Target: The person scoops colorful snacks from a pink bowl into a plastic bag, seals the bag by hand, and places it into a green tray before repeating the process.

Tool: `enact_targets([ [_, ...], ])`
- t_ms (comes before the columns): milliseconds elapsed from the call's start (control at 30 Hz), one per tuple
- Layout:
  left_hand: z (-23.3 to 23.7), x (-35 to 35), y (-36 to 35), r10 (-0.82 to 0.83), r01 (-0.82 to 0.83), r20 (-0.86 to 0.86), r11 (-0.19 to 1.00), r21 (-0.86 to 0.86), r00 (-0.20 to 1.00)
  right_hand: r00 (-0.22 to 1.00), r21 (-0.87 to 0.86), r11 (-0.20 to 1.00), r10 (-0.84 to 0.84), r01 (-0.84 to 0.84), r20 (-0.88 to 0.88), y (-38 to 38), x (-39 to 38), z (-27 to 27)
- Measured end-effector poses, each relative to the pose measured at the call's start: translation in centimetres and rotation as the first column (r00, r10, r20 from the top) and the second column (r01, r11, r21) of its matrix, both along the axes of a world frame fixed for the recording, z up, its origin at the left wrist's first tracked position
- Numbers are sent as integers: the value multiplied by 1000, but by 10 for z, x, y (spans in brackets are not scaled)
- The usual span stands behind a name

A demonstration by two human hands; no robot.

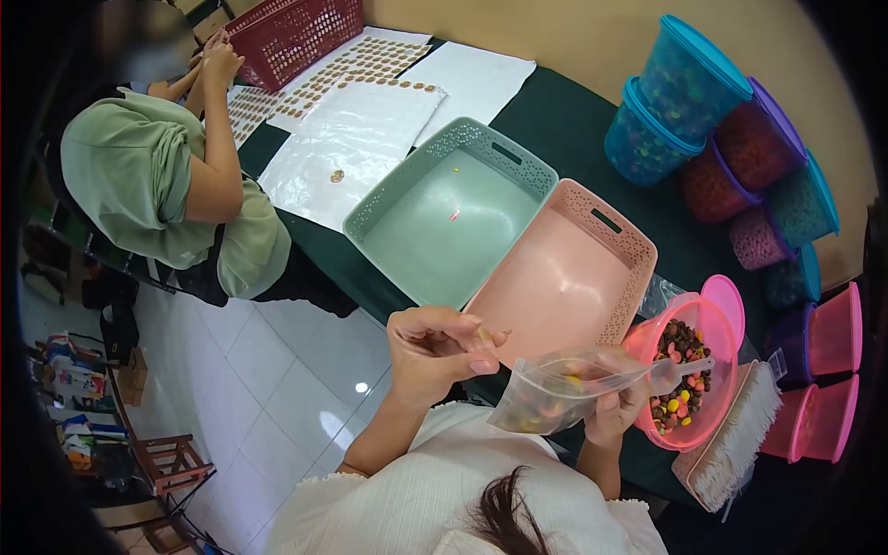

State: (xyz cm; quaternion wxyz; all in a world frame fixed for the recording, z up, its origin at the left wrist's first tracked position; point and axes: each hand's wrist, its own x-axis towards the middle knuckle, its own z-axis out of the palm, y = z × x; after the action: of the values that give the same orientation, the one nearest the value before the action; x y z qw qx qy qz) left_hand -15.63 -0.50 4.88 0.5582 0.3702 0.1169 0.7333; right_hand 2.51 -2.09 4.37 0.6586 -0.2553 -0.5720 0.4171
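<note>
My right hand [615,407] is closed round a clear zip bag [546,407] with some coloured candies inside, tilted in front of my chest. My left hand [435,351] hovers by the bag's left end. Its fingers are bent, with a gap between thumb and fingertips; I make out nothing held there. To the right, a pink tub [638,347] contains brown, pink and yellow candies [684,398]. A clear plastic scoop [668,376] lies across the tub's near side, close to my right hand; whether my fingers touch it is hidden.
A green basket [435,222] with a few small bits and a pink basket [555,277] stand ahead. Lidded tubs [694,83] are stacked at right, near a white-bristled brush [740,425]. At left, a person in green [166,185] works by a red basket [296,37] and sheets of round pieces.
</note>
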Motion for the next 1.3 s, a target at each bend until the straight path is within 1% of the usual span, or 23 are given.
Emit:
enact_targets([
  [67, -1, -5, 1, 5, -5, 3, 1000, -30, 1000, 1000, -49, 999, -14, 15, 13, 2, -4, -2],
  [100, -1, -8, 2, 9, -8, 6, 998, -60, 1000, 1000, -48, 999, -15, 16, 11, 5, -8, -3],
  [200, -2, -16, 9, 29, -31, -26, 998, -60, 999, 1000, -42, 999, -15, 15, -8, 11, -16, -3],
  [233, -2, -19, 11, 25, -26, -28, 998, -59, 999, 1000, -63, 998, -11, 10, -13, 13, -19, -3],
  [300, 0, -24, 14, 3, -6, -15, 990, -140, 1000, 1000, -82, 997, -12, 10, -21, 15, -24, -5],
  [367, 2, -28, 18, -7, 6, -5, 989, -148, 1000, 999, -125, 992, -9, 3, -46, 17, -29, -8],
  [433, 2, -33, 22, -21, 21, 6, 987, -157, 1000, 999, -128, 992, -19, 12, -51, 20, -35, -8],
  [500, 0, -39, 25, -39, 26, -68, 984, -174, 997, 998, -130, 991, -29, 21, -55, 23, -40, -8],
  [567, -1, -44, 30, -52, 41, -55, 984, -173, 997, 999, -140, 990, -18, 11, -47, 25, -44, -8],
  [700, -4, -51, 38, -83, 79, -18, 984, -162, 996, 998, -117, 992, -54, 51, -30, 29, -50, -9],
  [733, -5, -53, 40, -86, 82, -16, 984, -161, 996, 999, -139, 989, -53, 52, -1, 29, -50, -11],
  [800, -7, -54, 46, -86, 88, 17, 990, -106, 996, 998, -158, 986, -53, 57, 31, 31, -53, -10],
  [900, -9, -56, 51, -85, 87, 30, 994, -67, 996, 996, -105, 991, -88, 87, -2, 36, -59, -6],
  [1000, -7, -57, 56, -61, 61, 10, 996, -70, 998, 995, -104, 990, -97, 95, -10, 39, -61, -4],
  [1100, -7, -57, 60, -53, 52, -6, 994, -92, 999, 994, -105, 988, -111, 113, 25, 42, -61, -4],
  [1233, -9, -54, 66, -43, 43, 2, 994, -101, 999, 990, -140, 981, -127, 134, 56, 46, -61, -3],
  [1300, -9, -55, 69, -63, 65, 24, 993, -100, 998, 989, -147, 979, -136, 143, 57, 49, -61, -4],
])
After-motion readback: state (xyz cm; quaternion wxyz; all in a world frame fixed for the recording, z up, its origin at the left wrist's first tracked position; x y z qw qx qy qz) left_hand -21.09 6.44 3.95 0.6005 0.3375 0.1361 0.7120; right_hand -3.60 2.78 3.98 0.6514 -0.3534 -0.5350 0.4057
